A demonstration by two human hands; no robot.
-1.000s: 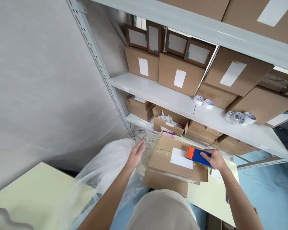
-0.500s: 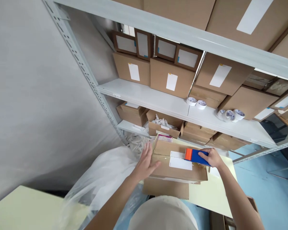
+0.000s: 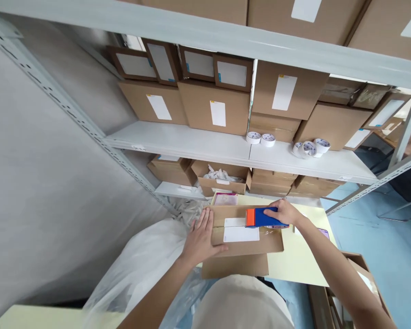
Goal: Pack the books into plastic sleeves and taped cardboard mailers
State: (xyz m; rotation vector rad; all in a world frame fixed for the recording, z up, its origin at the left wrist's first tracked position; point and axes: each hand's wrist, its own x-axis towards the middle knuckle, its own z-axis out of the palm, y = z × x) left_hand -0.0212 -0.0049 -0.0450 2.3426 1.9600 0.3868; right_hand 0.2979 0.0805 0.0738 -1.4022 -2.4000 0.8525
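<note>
In front of me a cardboard box (image 3: 195,241) would be hidden at its left end by my left hand (image 3: 200,235), so its brown top (image 3: 239,247) shows best, with a white label (image 3: 241,234) across the seam. My left hand lies with spread fingers on the box's left end. My right hand (image 3: 283,212) is wrapped round a blue and orange tape dispenser (image 3: 265,218), which sits on the box top over the label's right part. Clear tape shows on the seam to the right. A brown cardboard flap (image 3: 235,267) juts out at the near side.
Behind the pale yellow table (image 3: 301,260) stands a metal shelf (image 3: 205,144) with boxes and several white tape rolls (image 3: 267,140). White plastic sheeting (image 3: 137,260) lies to the left. An open carton (image 3: 352,260) stands on the floor at the right.
The view has shifted, so the shelf appears farther left. My left hand rests more fully on the box's left end. The tape dispenser stays over the label's right part.
</note>
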